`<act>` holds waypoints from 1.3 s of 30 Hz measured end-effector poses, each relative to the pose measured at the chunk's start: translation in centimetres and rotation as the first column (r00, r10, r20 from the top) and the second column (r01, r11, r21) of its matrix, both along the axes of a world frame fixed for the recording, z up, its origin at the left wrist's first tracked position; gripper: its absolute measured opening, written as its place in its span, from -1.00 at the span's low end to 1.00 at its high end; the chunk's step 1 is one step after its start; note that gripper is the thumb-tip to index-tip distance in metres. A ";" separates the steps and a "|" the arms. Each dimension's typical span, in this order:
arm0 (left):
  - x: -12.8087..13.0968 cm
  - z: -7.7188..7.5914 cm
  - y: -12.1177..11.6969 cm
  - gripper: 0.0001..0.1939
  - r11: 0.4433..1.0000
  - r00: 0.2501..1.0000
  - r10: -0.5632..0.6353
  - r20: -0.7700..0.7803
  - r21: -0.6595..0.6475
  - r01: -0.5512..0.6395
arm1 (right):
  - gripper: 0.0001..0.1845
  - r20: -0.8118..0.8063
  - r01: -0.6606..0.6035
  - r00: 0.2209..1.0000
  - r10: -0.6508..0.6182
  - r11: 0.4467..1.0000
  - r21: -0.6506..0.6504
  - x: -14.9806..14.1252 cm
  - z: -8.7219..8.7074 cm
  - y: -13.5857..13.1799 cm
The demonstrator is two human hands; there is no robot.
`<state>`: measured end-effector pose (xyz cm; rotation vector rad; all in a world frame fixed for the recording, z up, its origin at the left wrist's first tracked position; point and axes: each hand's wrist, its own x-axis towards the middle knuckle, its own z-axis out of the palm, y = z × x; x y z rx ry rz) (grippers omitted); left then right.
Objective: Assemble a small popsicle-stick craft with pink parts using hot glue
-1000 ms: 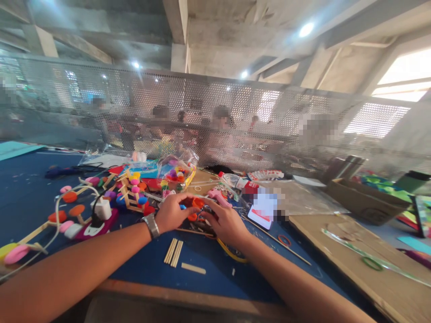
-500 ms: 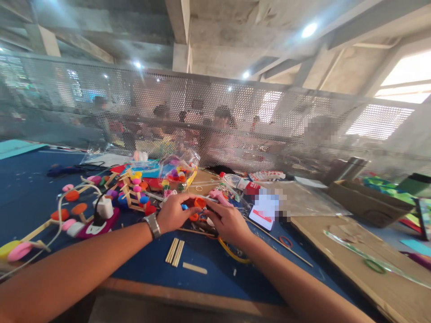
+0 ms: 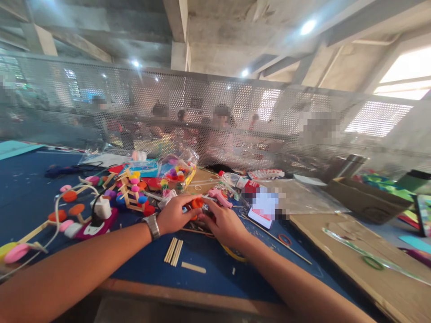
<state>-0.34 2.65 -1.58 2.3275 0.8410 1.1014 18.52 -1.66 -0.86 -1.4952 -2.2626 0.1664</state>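
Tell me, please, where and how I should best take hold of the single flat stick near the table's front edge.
Pinch the single flat stick by its long edges, near the middle, probably from above: it lies flat on the blue table, uncovered and apart from the group of sticks.

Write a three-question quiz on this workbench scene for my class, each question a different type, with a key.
1. Open question: On which wrist does the person wear the metal-band watch?
2. True or false: In the picture, the pink gun-shaped tool lies to the left of the phone.
3. Multiple choice: What colour is the round piece between the left hand and the right hand?
A) green
B) orange
C) white

Key: 1. The left wrist. 2. True. 3. B.
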 end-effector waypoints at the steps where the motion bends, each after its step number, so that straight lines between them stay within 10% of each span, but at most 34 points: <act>1: 0.0 0.0 0.1 -0.55 1.000 1.000 0.001 0.003 0.000 -0.001 | -0.46 0.002 -0.003 1.000 0.003 1.000 -0.004 0.0 0.0 0.0; 39: 0.1 0.6 -0.7 -0.58 0.997 0.998 0.015 0.065 -0.079 -0.010 | -0.58 -0.108 -0.038 0.993 0.047 0.996 0.082 0.7 -0.1 0.4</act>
